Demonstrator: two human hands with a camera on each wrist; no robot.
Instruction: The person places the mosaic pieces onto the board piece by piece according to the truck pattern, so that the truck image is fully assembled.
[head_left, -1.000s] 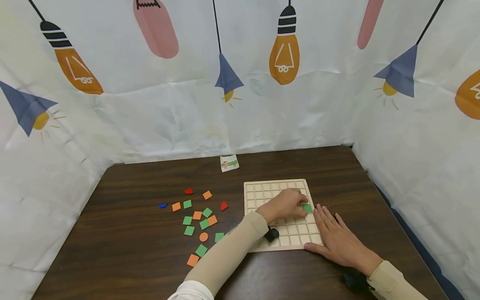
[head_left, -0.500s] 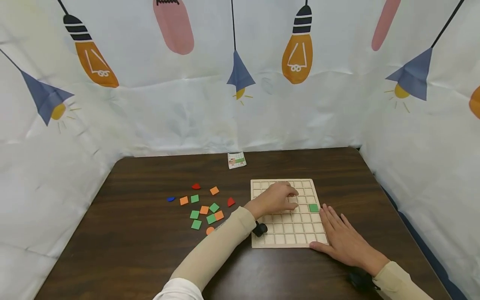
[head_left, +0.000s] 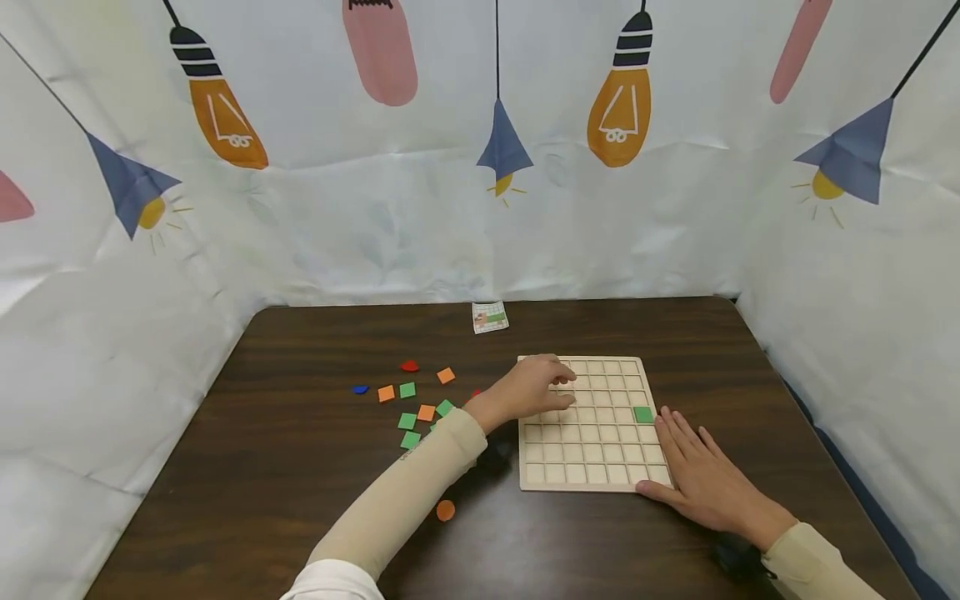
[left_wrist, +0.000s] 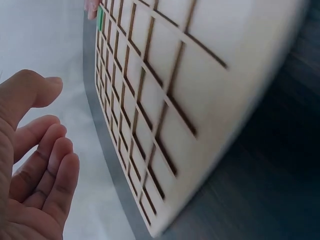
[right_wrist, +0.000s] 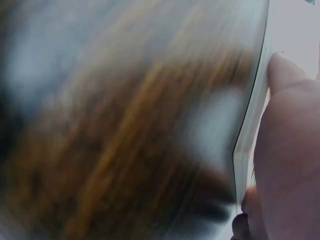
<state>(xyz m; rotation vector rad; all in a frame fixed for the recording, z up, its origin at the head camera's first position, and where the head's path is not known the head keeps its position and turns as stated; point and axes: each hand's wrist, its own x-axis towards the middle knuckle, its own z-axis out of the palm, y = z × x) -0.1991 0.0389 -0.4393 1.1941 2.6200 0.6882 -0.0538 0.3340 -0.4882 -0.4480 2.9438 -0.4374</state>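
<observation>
A pale wooden grid board point(head_left: 592, 454) lies on the dark table, with one green square tile point(head_left: 643, 415) in a cell near its right side. My left hand point(head_left: 525, 387) hovers over the board's upper left part. In the left wrist view nothing sits between its loosely bent fingers and thumb point(left_wrist: 47, 92). Fingers extended, my right hand point(head_left: 708, 479) rests along the board's right edge, its thumb at the lower right corner. The right wrist view shows this hand point(right_wrist: 290, 150) against the board's edge point(right_wrist: 242, 165).
Left of the board lie loose pieces: green squares point(head_left: 407, 389), orange squares point(head_left: 386, 393), a blue piece point(head_left: 361, 389), red pieces point(head_left: 409, 366) and an orange disc point(head_left: 446, 510). My left forearm covers some. A small printed card point(head_left: 490, 317) lies at the table's back edge.
My left hand has left the green tile on the board and moved left across the grid, its fingers now holding nothing. The right hand stays at the board's edge. The head view has shifted slightly.
</observation>
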